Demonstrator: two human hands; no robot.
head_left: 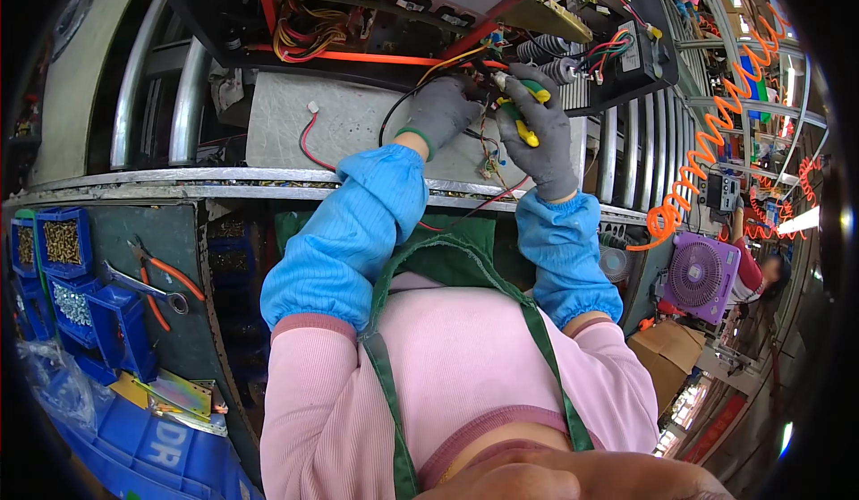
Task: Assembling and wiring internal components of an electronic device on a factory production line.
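Observation:
My right hand (548, 147), in a grey glove, is closed around pliers (526, 133) with green and yellow grips. The jaws point left, toward wires at the lower edge of an open device (385, 12) with a black housing and red bars. Beside the jaws, my left hand (440, 108) bends its gloved fingers in among the wires; what they pinch is hidden. A black cable (386, 124) curves behind that wrist. Thin coloured wires (490, 156) hang between the two hands. A red lead (309, 138) with a white connector lies on the grey sheet (277, 115).
Metal rollers (186, 97) flank the sheet. At left, blue bins (64, 241) hold screws, with orange-handled pliers (174, 272) and a wrench (134, 281) nearby. To the right are a coiled orange hose (707, 156), a purple fan (701, 272), a cardboard box (676, 352) and another person.

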